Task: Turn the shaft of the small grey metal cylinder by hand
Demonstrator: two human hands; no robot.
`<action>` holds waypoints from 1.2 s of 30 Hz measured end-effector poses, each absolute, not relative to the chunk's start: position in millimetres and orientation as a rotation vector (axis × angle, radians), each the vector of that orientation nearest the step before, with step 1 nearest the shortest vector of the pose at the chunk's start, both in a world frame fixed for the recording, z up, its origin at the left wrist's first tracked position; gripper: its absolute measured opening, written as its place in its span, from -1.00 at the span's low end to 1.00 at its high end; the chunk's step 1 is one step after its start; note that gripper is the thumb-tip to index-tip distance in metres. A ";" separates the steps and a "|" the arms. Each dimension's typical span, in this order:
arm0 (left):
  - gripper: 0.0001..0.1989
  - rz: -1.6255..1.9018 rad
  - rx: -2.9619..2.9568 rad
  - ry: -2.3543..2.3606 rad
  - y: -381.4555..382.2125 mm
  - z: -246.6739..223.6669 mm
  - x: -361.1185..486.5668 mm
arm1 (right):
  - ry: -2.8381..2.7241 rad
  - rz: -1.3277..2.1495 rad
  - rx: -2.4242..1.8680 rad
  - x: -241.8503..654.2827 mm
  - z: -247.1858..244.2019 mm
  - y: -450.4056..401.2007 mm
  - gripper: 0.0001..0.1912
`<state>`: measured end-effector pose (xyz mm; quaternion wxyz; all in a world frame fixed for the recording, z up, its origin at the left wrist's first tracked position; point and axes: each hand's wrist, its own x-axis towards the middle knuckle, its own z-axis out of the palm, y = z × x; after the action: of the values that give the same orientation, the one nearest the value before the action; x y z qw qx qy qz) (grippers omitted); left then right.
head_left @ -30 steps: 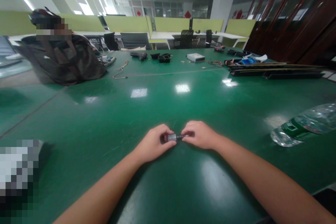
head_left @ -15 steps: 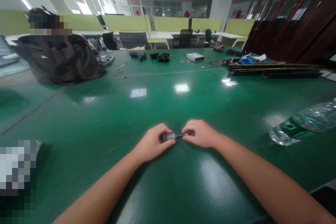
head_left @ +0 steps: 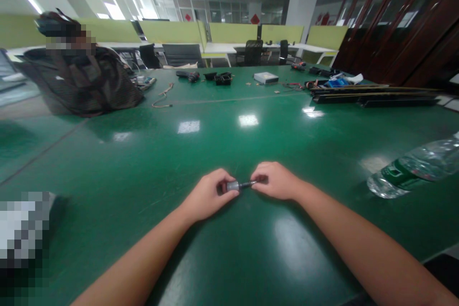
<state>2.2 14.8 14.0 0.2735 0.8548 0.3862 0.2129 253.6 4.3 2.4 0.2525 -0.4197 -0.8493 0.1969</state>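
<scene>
While the left grip stays clamped around a grey-barrelled tool over the green surface, the right grip pinches its slender end, apparently to keep it level and steady

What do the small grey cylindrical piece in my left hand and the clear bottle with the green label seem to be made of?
The small grey cylindrical piece looks like satin metal, from its dull sheen, though painted plastic is possible. The clear, green-labelled bottle seems glossy plastic, given its rippled highlights.
</scene>
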 end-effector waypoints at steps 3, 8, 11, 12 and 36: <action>-0.81 0.578 2.296 1.040 14.6 13.5 2.3 | -2.312 0.534 -1.148 255.6 4.2 4.6 -0.92; -0.81 0.580 2.286 1.048 14.6 12.2 2.4 | -2.296 0.551 -1.158 266.5 4.1 9.4 -0.90; -0.81 0.582 2.282 1.043 14.5 12.4 2.4 | -2.236 0.587 -1.205 276.5 2.6 13.4 -0.88; -0.80 0.581 2.282 1.044 14.4 12.5 2.3 | -2.217 0.604 -1.212 279.2 2.4 14.3 -0.88; -0.80 0.564 2.380 0.995 13.0 13.7 5.8 | -2.379 0.387 -0.978 239.4 -7.8 9.2 -0.87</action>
<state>5.8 13.0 13.7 0.2480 0.8731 0.3651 0.2071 239.4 9.2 -7.8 0.2670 -0.3624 -0.8814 0.1432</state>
